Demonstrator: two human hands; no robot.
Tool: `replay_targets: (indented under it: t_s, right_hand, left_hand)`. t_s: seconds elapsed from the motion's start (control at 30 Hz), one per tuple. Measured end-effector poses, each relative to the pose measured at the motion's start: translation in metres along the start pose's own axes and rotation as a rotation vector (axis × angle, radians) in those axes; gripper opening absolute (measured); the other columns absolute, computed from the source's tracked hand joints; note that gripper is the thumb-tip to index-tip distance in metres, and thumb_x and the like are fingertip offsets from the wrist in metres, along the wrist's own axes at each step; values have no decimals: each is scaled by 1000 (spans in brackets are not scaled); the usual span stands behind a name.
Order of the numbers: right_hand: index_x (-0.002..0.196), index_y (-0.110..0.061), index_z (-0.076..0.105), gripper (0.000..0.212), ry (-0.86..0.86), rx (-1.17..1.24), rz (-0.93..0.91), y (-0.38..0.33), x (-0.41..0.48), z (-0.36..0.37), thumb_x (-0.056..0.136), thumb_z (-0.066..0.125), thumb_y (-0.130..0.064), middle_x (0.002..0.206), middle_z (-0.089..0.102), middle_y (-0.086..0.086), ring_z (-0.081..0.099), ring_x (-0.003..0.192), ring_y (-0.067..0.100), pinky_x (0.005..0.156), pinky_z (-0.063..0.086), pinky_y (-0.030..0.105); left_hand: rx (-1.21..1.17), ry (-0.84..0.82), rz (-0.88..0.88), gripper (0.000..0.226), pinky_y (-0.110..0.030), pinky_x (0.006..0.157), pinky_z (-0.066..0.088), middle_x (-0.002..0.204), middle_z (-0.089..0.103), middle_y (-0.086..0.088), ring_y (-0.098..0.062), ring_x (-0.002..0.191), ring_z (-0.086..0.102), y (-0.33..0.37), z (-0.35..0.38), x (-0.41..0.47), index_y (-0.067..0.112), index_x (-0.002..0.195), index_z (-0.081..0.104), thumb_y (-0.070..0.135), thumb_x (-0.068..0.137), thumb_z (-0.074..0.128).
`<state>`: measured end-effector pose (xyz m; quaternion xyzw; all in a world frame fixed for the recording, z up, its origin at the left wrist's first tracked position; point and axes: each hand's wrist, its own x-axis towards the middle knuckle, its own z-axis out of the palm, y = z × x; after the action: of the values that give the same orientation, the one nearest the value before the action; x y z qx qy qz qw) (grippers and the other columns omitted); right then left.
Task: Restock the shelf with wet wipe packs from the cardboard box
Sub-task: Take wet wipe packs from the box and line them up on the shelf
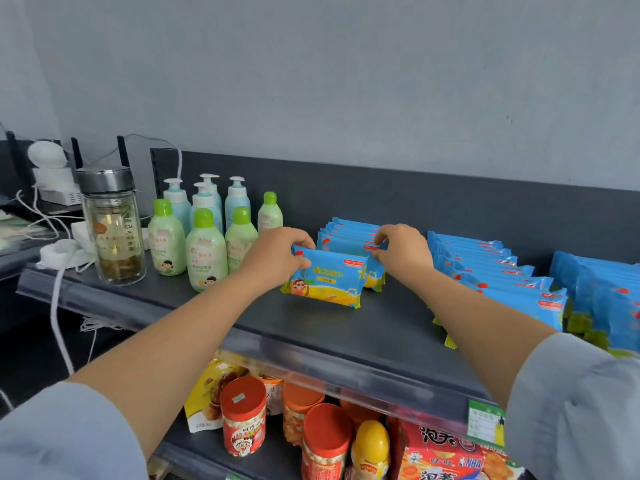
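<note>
With the left hand (277, 258), pinches the upper left corner of the front wet wipe pack (325, 282), thumb underneath and fingers curled over the top edge. With the right hand (403, 251), grips the upper right end of the row of packs (349, 235) directly behind, fingers curled over the tops; cannot tell exactly which pack of that row. Holds the front pack upright between both hands, on its long lower edge on the dark shelf (242, 317), printed face toward the camera, close against the next pack behind it. To the right of the right hand, just beside the wrist, a second row of blue packs (495, 271) standing one behind another, and further right a third row (602, 299), partly cut by the frame edge. To the left of the left hand, near, green-capped lotion bottles (204, 251), with pale blue pump bottles (207, 199) behind them; further left a glass tumbler (114, 230) with a metal lid and something brownish inside. Below both forearms, on the lower shelf (194, 452), red-lidded jars (244, 417), a yellow egg-shaped container (370, 445) and a red noodle pack (446, 455). Under the right forearm, a green price label (485, 427) on the front rail (311, 362) of the upper shelf.
</note>
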<state>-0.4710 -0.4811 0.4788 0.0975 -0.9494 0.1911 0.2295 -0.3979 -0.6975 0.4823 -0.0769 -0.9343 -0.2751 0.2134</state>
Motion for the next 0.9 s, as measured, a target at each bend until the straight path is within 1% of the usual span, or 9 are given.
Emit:
replay_targets:
  t_s: [0.1,0.13,0.23,0.4,0.5,0.63,0.77,0.9]
  right_hand:
    - [105,-14,66,18,-1,-29,-31,1,0,-1,88,66,-19,107,59,5,55,99,22,76,41,27]
    - [105,-14,65,17,-3,-35,-41,1,0,-1,88,66,-18,107,58,5,55,100,22,77,41,27]
    - [107,-14,65,18,-14,-44,-51,2,0,-1,89,63,-12,109,58,5,55,102,22,80,43,27]
    - [109,-15,62,27,-33,-23,-55,2,-3,-3,87,56,1,114,58,5,55,103,21,80,48,29]
    - [112,-13,62,31,-49,-25,-63,2,-3,-5,87,54,4,116,58,6,55,106,22,85,51,31]
    - [114,-14,63,36,-60,-20,-75,4,-2,-6,86,53,6,117,58,5,55,108,21,88,52,31]
    - [118,-15,61,39,-79,-19,-81,5,-2,-6,86,56,5,119,57,5,55,109,20,89,52,31]
    - [121,-17,58,41,-94,-15,-78,6,-3,-4,84,59,2,123,53,4,53,110,21,89,51,32]
  left_hand:
    - [70,-5,23,33,-25,77,43,112,59,2,-14,96,55,-1,12,6,20,115,62,10,84,69]
    - [99,-16,37,39,-26,79,42,113,56,1,-14,98,53,0,17,7,20,120,59,10,83,70]
    - [178,-26,90,48,-25,77,38,117,50,3,-12,99,50,0,28,8,21,123,49,15,82,72]
    - [256,0,166,46,-32,79,47,119,47,2,-16,100,52,2,40,13,21,123,47,17,84,71]
    - [289,6,192,45,-37,80,50,120,46,0,-17,99,54,3,45,19,19,123,47,14,84,70]
    - [333,18,215,43,-36,79,50,118,47,-1,-16,97,52,5,50,27,18,121,48,13,84,69]
    - [380,32,228,41,-32,77,49,116,48,-2,-16,98,50,6,55,34,18,120,47,14,85,67]
    - [417,44,218,45,-34,80,51,118,48,-4,-17,102,50,6,61,40,16,124,46,13,85,67]
